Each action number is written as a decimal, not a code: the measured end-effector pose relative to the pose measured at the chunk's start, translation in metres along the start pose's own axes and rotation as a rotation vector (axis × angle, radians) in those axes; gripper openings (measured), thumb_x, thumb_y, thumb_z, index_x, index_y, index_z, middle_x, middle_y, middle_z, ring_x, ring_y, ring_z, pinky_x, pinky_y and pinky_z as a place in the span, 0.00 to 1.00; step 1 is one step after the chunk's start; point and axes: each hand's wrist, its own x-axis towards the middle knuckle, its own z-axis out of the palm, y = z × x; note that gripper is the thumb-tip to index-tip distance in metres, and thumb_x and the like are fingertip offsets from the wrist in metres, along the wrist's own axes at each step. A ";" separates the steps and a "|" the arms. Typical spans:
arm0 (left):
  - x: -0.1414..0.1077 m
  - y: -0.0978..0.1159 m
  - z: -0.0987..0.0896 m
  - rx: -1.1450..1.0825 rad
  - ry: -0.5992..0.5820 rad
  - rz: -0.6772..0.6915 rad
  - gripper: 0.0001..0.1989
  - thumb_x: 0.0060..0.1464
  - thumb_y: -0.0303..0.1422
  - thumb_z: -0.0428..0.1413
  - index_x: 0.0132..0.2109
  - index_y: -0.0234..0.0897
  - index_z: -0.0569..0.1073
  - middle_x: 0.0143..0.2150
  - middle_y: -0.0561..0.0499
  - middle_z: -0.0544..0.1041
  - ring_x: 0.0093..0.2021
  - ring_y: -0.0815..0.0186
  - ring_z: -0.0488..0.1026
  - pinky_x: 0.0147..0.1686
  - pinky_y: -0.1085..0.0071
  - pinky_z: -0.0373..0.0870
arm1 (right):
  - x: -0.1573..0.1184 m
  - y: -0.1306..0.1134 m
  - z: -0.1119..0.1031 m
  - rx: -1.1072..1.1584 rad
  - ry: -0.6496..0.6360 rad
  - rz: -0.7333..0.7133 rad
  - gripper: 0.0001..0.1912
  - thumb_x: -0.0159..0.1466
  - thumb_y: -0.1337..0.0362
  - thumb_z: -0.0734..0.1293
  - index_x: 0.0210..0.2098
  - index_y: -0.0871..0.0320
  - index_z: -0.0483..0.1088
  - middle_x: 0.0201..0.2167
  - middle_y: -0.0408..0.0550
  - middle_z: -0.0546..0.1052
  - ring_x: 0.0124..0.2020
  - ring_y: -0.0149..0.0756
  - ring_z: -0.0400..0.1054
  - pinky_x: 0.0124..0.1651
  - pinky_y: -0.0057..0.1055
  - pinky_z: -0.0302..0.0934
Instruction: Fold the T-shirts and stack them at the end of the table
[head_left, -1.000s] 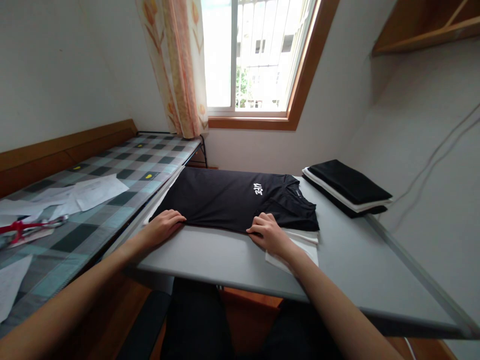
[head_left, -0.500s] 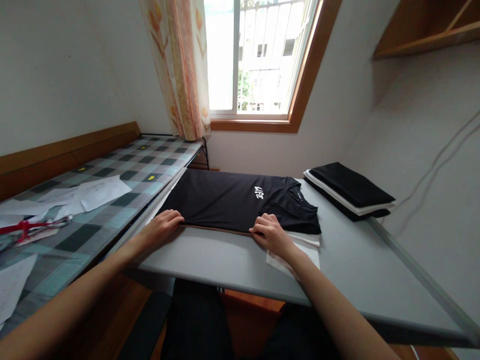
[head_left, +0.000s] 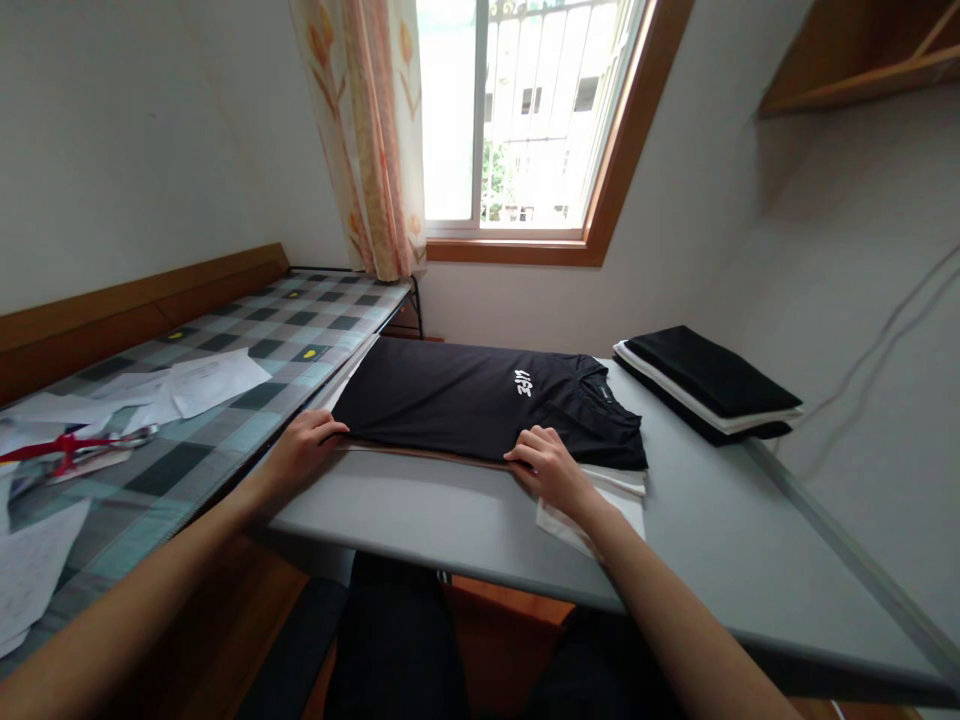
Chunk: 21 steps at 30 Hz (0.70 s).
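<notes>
A black T-shirt (head_left: pixel 450 395) with white lettering lies flat on the grey table (head_left: pixel 420 500), its collar toward the right. My left hand (head_left: pixel 306 440) pinches the shirt's near hem corner at the left. On the same near edge, close to the sleeve, my right hand (head_left: pixel 544 462) is closed on the fabric. A brown strip shows along the edge between the hands. White cloth (head_left: pixel 626 505) pokes out from under the shirt beside my right wrist, and a pale sliver shows past the hem at the left.
Folded black and white clothes (head_left: pixel 709 375) are stacked at the table's right, by the wall. To the left stands a bed (head_left: pixel 322 320) with a checked cover, bearing papers (head_left: pixel 217 380) and a red-handled tool (head_left: pixel 67 450). A curtain (head_left: pixel 382 150) hangs at the window.
My left hand has moved a little left along the near edge to the hem corner. My right hand stays at about the same spot on the shirt. The view has shifted slightly.
</notes>
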 end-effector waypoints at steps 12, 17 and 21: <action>-0.007 -0.023 -0.021 -0.070 -0.158 -0.096 0.11 0.59 0.35 0.50 0.38 0.39 0.76 0.37 0.47 0.78 0.38 0.61 0.74 0.41 0.66 0.69 | -0.001 0.002 0.003 0.030 0.050 0.029 0.07 0.66 0.67 0.65 0.33 0.55 0.74 0.31 0.47 0.73 0.35 0.37 0.63 0.43 0.35 0.54; -0.012 -0.026 -0.028 0.100 -0.071 -0.042 0.10 0.59 0.33 0.51 0.37 0.40 0.77 0.35 0.48 0.77 0.37 0.60 0.74 0.49 0.58 0.65 | -0.002 0.002 0.005 0.003 0.012 0.007 0.06 0.66 0.67 0.65 0.33 0.55 0.74 0.31 0.47 0.73 0.35 0.37 0.62 0.42 0.34 0.53; -0.016 -0.025 -0.023 0.041 -0.213 -0.017 0.12 0.59 0.34 0.51 0.40 0.40 0.79 0.36 0.47 0.78 0.38 0.61 0.74 0.45 0.62 0.67 | -0.003 0.002 0.011 0.029 -0.070 0.003 0.04 0.64 0.69 0.67 0.34 0.55 0.74 0.33 0.47 0.74 0.36 0.36 0.63 0.42 0.34 0.53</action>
